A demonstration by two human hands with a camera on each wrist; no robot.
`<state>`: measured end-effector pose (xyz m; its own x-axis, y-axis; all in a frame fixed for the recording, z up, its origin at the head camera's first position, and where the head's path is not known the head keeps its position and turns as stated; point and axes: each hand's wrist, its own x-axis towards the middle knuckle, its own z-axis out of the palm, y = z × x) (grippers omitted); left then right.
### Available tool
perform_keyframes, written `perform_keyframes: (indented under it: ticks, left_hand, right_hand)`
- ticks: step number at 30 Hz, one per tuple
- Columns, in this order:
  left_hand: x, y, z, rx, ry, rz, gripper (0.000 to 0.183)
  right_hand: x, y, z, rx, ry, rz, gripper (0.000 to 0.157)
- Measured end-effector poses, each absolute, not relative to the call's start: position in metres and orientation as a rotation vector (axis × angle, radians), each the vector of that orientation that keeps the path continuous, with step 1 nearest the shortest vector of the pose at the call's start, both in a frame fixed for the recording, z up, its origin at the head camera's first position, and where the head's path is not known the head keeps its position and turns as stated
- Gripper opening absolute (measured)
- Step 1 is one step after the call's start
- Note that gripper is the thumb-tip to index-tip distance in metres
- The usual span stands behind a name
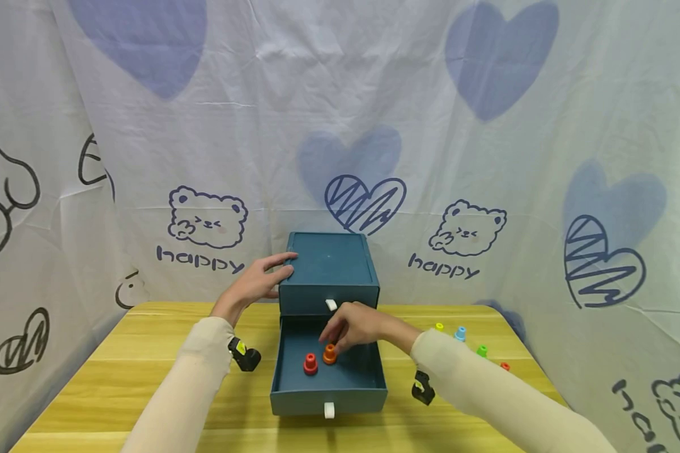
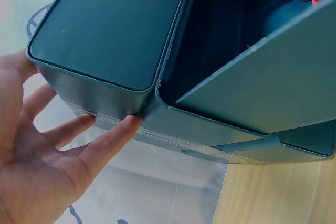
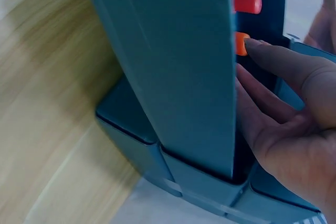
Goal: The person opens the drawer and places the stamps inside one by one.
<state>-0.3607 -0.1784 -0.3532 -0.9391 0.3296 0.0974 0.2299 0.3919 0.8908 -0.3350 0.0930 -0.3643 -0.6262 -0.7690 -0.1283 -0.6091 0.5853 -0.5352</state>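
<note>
A dark teal two-tier drawer unit (image 1: pixel 330 259) stands on the table, its lower drawer (image 1: pixel 328 401) pulled out and its upper one closed. My left hand (image 1: pixel 252 286) rests against the unit's left side, fingers spread, fingertips along its edge in the left wrist view. Inside the lower drawer, an orange stepped plastic peg (image 1: pixel 330 356) stands upright beside a similar red peg (image 1: pixel 310 365). My right hand (image 1: pixel 356 326) reaches over the drawer; its thumb meets the orange peg (image 3: pixel 240 44) in the right wrist view, while the other fingers stay apart from it, partly hidden by the drawer front.
On the table's right stand more small pegs: yellow (image 1: pixel 439 326), light blue (image 1: pixel 460 334), green (image 1: pixel 481 351) and red (image 1: pixel 505 366), partly behind my right sleeve. White knobs (image 1: pixel 329 410) project from the drawer fronts. A printed curtain (image 1: pixel 328 94) hangs behind the wooden table (image 1: pixel 136 358).
</note>
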Motion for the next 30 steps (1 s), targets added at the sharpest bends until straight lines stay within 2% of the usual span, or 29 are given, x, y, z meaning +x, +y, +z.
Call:
perform_keyframes:
  ticks: [13,30]
  left_hand:
    - [-0.362,-0.178,-0.353,0.53,2.547,1.6,0.056]
    - [-0.359,-0.178,-0.353,0.548,2.556,1.6,0.056]
  right_hand:
    - [-0.336,0.131,-0.342,-1.154,2.457,-0.763,0.029]
    - [-0.337,0.186,-0.331,-1.066,2.487,-0.932,0.029]
